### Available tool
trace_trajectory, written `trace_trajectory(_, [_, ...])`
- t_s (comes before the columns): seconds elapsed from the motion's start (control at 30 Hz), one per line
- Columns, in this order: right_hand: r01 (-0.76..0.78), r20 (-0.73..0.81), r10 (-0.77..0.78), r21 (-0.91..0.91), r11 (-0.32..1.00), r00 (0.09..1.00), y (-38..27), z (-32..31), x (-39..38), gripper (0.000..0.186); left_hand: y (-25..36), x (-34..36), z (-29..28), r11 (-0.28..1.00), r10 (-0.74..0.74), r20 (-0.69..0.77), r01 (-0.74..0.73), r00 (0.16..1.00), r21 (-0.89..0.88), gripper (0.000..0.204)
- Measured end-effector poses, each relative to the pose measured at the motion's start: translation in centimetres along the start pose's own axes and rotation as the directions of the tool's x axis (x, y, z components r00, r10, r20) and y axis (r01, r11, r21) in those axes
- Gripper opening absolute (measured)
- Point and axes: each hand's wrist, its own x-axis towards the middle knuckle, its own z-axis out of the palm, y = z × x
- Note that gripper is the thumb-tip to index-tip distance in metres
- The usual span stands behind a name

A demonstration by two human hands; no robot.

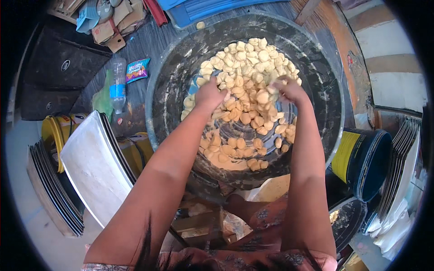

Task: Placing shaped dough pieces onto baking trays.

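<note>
A wide, round black basin (176, 58) holds a heap of small dough balls (244, 63), pale at the far side and browner, dusted with powder, toward me. My left hand (210, 95) is in the left part of the heap, its fingers curled around a dough ball. At the right of the heap, my right hand (290, 90) is slightly blurred, fingers bent over a pale dough ball. Brown powder (226, 163) lies with loose balls along the basin's near side. Both palms are hidden.
Left of the basin are a plastic bottle (118, 88), a snack packet (137, 71) and a metal tray (92, 158). A dark bucket (373, 158) and stacked trays (400, 165) stand at the right. A blue plastic tray (199, 11) lies beyond the basin.
</note>
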Motion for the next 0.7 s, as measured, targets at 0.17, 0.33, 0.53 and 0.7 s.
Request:
trace_trajectory(0.17, [-0.003, -0.522, -0.094, -0.181, 0.983, 0.848, 1.1, 5.2, 6.6, 0.114, -1.7, 2.0, 0.5, 0.983, -0.092, -0.169, 0.063, 0.981, -0.171, 0.09])
trace_trajectory(0.33, [0.104, -0.309, -0.223, -0.359, 0.928, 0.924, 0.0, 10.7, 1.7, 0.106, 1.9, -0.9, 0.4, 0.985, 0.085, 0.188, -0.111, 0.979, 0.131, 0.093])
trace_trajectory(0.53, [0.184, 0.453, -0.061, -0.233, 0.955, 0.889, -1.2, 5.0, -2.4, 0.098, 0.7, -1.3, 0.8, 0.952, 0.305, 0.318, -0.294, 0.898, -0.083, 0.09])
trace_trajectory(0.7, [0.07, -0.345, -0.271, -0.497, 0.865, 0.899, 1.0, 10.5, 2.7, 0.112, -0.2, 1.5, 1.1, 0.993, 0.113, 0.038, -0.112, 0.993, -0.028, 0.108])
